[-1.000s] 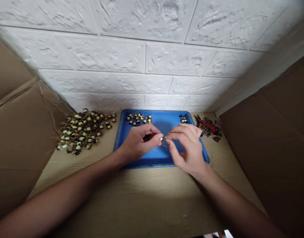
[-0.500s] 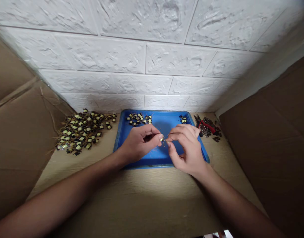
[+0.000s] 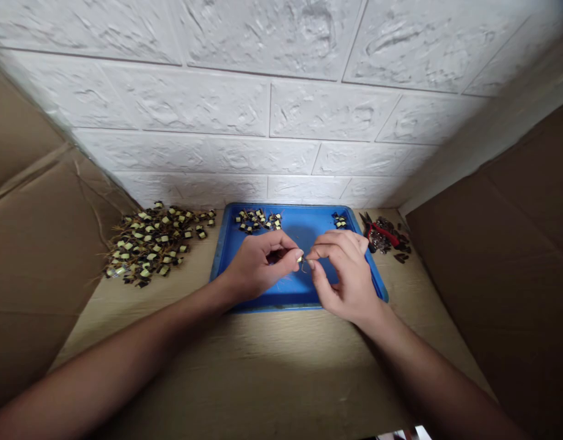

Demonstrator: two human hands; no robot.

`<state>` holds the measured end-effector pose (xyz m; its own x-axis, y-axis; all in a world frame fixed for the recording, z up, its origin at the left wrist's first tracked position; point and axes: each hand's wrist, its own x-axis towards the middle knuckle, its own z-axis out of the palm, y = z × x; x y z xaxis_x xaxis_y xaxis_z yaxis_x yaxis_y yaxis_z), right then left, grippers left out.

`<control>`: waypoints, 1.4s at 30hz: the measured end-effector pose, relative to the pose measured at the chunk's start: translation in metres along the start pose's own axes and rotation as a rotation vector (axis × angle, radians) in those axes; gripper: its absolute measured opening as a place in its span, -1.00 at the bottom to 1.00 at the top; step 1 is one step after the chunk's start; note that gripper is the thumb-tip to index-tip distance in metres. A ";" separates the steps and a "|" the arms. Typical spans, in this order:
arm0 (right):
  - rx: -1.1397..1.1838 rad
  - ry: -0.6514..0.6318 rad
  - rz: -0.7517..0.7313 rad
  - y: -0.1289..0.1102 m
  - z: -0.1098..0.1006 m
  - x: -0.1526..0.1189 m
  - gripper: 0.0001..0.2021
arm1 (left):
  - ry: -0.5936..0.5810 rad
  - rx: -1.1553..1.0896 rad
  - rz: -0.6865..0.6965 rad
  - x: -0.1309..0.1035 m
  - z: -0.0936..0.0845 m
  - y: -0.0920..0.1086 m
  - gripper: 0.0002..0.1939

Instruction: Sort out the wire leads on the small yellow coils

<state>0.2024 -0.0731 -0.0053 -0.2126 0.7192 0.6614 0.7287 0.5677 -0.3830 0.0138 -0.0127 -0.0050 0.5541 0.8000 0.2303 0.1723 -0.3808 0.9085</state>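
Over the blue tray (image 3: 304,299), my left hand (image 3: 265,263) pinches a small yellow-and-black coil (image 3: 300,259) between thumb and forefinger, its body mostly hidden by the fingertips. Thin wire (image 3: 304,269) sticks out of the coil's right side and bends downward. My right hand (image 3: 343,272) is closed in a pinch at this wire, thumb against forefinger, its other fingers curled behind. Inside the tray, a cluster of similar coils (image 3: 258,220) lies at the back left. A smaller group of coils (image 3: 340,220) sits at the back right.
A large heap of coils (image 3: 153,241) with brownish wires covers the table left of the tray. Red-handled pliers (image 3: 387,234) rest among small dark pieces (image 3: 401,258) on the right. Cardboard panels (image 3: 501,244) flank the table, and a white brick-patterned wall (image 3: 290,110) stands behind.
Both hands stay in nearly the same place. The wire end between them has shifted slightly, and the fingertips have moved only a little.
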 end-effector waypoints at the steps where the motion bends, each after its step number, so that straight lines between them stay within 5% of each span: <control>1: 0.000 0.000 -0.004 0.000 0.000 0.000 -0.90 | 0.002 0.003 0.002 0.000 0.000 0.000 -0.81; 20: -0.066 0.049 -0.057 0.001 -0.003 -0.002 -0.89 | 0.000 -0.186 -0.061 0.000 0.000 0.002 -0.83; 35: 0.279 -0.043 0.322 -0.009 0.002 0.005 -0.86 | -0.021 -0.226 -0.031 -0.001 0.000 0.004 -0.85; 42: 0.390 -0.058 0.372 -0.008 0.003 0.006 -0.85 | 0.007 -0.126 0.021 -0.001 0.001 0.001 -0.84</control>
<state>0.1937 -0.0717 0.0002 -0.0301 0.9145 0.4034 0.4682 0.3695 -0.8027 0.0137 -0.0144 -0.0051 0.5505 0.7959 0.2519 0.0566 -0.3366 0.9399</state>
